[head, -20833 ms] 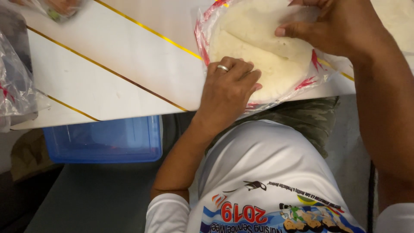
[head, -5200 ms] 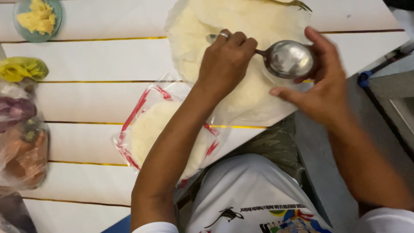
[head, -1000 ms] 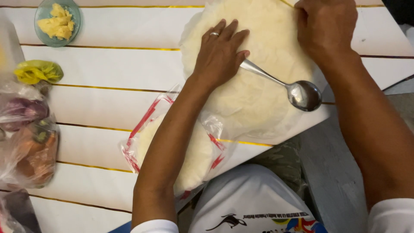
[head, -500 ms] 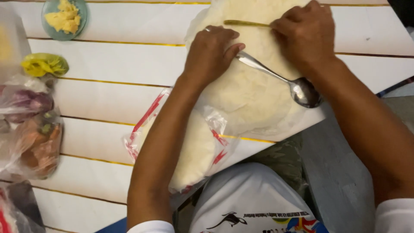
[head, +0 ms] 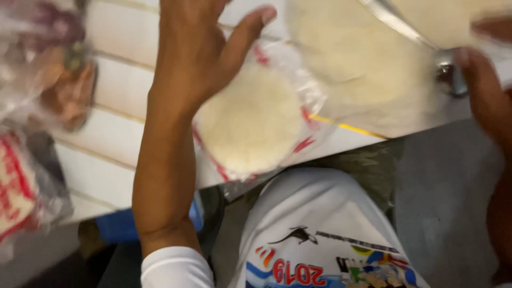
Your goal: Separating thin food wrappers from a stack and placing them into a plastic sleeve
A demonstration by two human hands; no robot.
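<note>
Food-prep spot, likely a kitchen: white plank table (head: 114, 114), flat dough rounds in plastic (head: 253, 122), bagged foodstuffs (head: 50, 69), metal spoon (head: 421, 40)

My left hand (head: 194, 50) reaches forward with its fingers spread loose and thumb angled out, the forearm long and bare. My right hand (head: 488, 93) sits at the frame's edge, blurred, its grip unclear.

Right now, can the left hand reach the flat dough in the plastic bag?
Probably yes: the left hand is open right beside the bagged dough, with nothing between them.
</note>
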